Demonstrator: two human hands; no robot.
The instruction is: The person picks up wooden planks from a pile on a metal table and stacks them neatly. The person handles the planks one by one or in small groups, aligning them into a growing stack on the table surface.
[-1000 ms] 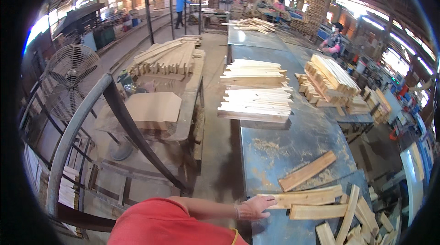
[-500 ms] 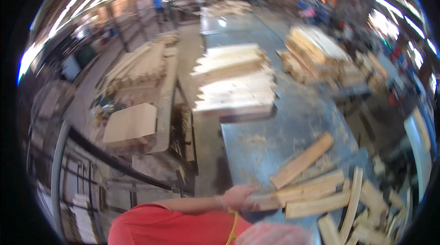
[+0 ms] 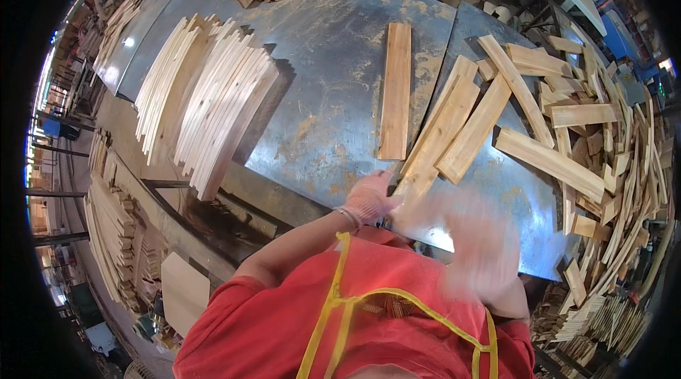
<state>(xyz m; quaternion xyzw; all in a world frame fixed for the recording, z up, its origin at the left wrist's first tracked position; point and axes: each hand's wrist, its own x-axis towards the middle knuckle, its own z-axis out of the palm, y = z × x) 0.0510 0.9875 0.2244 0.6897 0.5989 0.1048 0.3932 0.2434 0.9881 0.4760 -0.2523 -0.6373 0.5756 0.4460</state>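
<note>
Long board (image 3: 448, 118) sits right of frame center on the metal surface (image 3: 330, 67), slanting down-left. Gloved left hand (image 3: 370, 198) is at its lower end, fingers bent; can't tell if it's pinching. Right hand (image 3: 482, 241), lower right of center, is motion-blurred; can't tell spread or closed. Second board (image 3: 477, 127) lies just right, darker board (image 3: 396, 92) upper left of it. Stacked strips (image 3: 230, 92) left, jumbled offcuts (image 3: 583, 115) far right.
</note>
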